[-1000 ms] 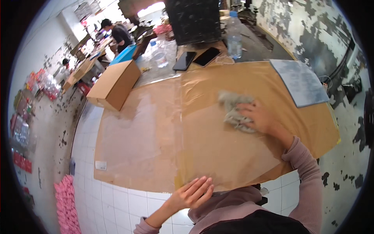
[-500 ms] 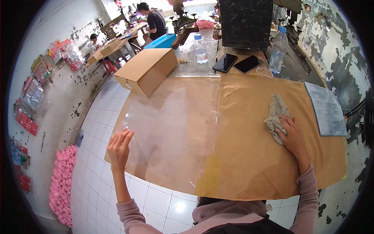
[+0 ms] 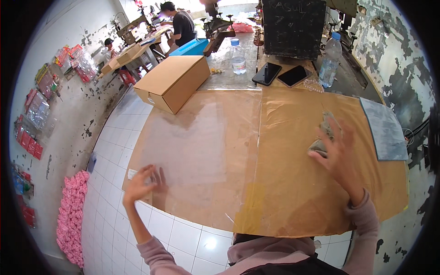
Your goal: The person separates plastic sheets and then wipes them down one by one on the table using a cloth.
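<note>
A thin clear plastic sheet [image 3: 197, 151] lies on the left half of the brown-covered table [image 3: 284, 192]. Over the sheet's near left corner, my left hand [image 3: 141, 183] hovers with loosely parted fingers and nothing visible in them, slightly blurred. A crumpled grey-green cloth [image 3: 318, 145] rests on the right half of the table. My right hand [image 3: 337, 149] is open just above it, fingers spread, covering part of the cloth. I cannot tell whether a fingertip still touches it.
A closed cardboard box [image 3: 172, 85] stands at the far left of the table. Beyond the cover are two phones [image 3: 266, 73], beads [image 3: 313, 85] and two water bottles [image 3: 238, 59]. A grey board [image 3: 384, 130] lies at the right edge. A person [image 3: 183, 27] sits farther back.
My right hand has lifted from the cloth and spread its fingers. My left hand has lowered toward the near left edge, its fingers now looser. The plastic sheet looks flatter.
</note>
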`<state>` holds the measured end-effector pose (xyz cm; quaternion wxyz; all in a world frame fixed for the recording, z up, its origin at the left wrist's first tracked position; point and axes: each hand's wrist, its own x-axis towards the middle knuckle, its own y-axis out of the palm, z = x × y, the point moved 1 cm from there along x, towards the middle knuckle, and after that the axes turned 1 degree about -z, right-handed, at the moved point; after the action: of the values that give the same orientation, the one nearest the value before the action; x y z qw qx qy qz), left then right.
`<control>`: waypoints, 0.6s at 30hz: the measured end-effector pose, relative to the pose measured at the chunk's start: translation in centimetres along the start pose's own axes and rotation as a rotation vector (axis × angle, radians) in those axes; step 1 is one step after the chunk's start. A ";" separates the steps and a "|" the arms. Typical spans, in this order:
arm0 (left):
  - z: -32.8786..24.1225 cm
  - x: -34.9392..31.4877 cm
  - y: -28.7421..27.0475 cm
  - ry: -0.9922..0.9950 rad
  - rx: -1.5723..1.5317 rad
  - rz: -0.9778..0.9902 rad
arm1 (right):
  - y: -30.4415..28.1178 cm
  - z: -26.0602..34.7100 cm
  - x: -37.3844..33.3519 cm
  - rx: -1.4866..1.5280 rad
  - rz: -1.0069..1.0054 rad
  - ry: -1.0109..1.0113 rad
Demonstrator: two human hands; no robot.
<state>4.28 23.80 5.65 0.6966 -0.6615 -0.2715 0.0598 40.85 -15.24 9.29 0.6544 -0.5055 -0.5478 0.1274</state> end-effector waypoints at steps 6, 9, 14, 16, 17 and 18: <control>9.8 6.1 2.9 -0.677 -0.330 0.062 | 9.6 11.6 8.1 1.120 0.532 0.204; 7.7 7.6 5.3 -0.700 -0.072 0.106 | 13.5 17.0 10.4 1.001 0.389 0.357; 6.9 6.8 4.5 -0.707 -0.224 0.120 | 11.1 18.2 12.1 1.331 0.528 0.855; 6.1 6.8 3.4 -0.714 -0.215 0.103 | 12.8 16.1 13.0 1.438 0.685 0.826; 5.4 7.2 3.1 -0.739 -0.348 0.268 | 13.4 15.1 13.1 1.538 0.842 0.785; 4.5 7.4 2.9 -0.760 -0.481 0.435 | 13.9 14.6 12.6 1.536 0.840 0.788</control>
<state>9.27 31.47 5.05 0.3476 -0.7760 -0.3679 0.3765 38.54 7.83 3.95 0.8451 -0.1001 0.1705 0.4966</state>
